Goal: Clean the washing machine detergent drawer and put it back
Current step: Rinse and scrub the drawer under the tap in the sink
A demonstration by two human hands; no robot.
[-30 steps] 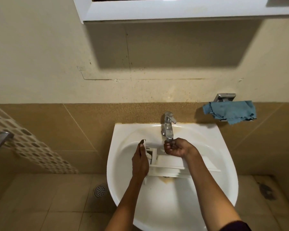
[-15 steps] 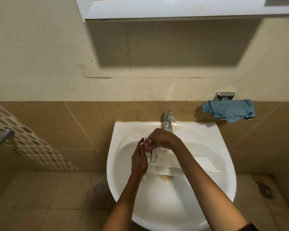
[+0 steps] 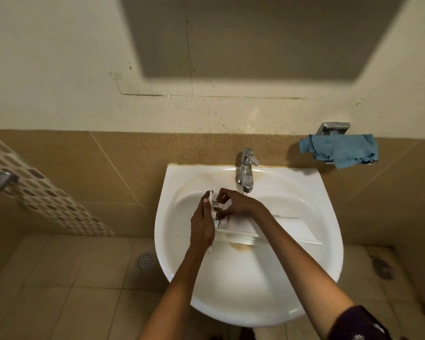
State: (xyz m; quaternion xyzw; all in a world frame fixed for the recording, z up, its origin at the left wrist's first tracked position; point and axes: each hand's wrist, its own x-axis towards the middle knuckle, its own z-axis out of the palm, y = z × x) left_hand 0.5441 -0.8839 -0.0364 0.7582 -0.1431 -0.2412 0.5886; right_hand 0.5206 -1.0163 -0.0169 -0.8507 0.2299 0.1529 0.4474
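Drawer (image 3: 241, 225) gripped by left hand (image 3: 203, 223), right hand (image 3: 236, 203) fingertips inside

Basin: a white wall-hung sink (image 3: 312, 192) below the tan tile band.
Rim: a chrome tap (image 3: 245, 169) stands upright at the back edge — centred.
Bowl: the white detergent drawer (image 3: 287, 228) lies across it, long side left to right.
Bottom: a brownish stain (image 3: 239, 247) just in front of the drawer.

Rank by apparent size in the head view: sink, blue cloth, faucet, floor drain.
1. sink
2. blue cloth
3. faucet
4. floor drain
The drain lies farther from the camera, so its true size is unsure.
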